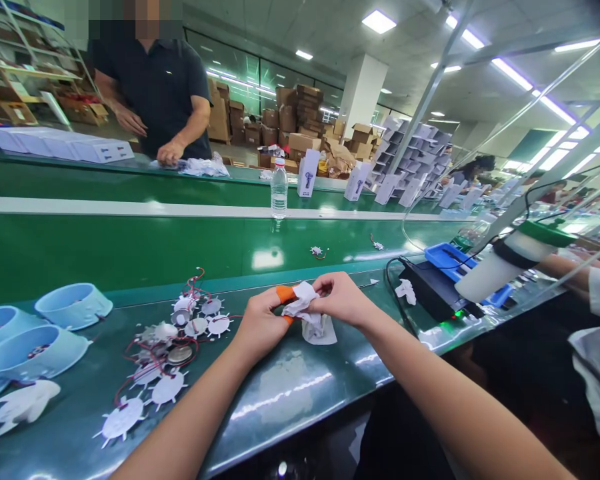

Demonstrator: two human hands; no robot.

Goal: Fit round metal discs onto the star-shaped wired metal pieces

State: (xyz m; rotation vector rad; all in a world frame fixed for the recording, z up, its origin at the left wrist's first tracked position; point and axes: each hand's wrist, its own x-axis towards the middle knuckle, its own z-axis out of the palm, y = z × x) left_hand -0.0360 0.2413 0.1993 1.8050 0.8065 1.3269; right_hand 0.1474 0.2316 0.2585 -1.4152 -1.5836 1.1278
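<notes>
Orange covers wrap the fingertips of my left hand [263, 322], which is closed on a crumpled white tissue [301, 299]. My right hand [344, 300] pinches the same tissue from the other side. Anything inside the tissue is hidden. Just below the fingers, a white crumpled piece of paper [321, 335] lies on the dark green bench [280, 393]. Left of my left hand spreads a pile of white, spoked round parts [167, 389] with thin red and black wires.
Light blue bowls [74, 305] and a white fish-shaped piece [27, 402] sit at left. A black box [427, 293], blue tray [447, 260] and white cylinder [500, 267] stand right. Across the green belt [205, 247], beyond a water bottle [279, 190], a person [155, 100] handles plastic bags.
</notes>
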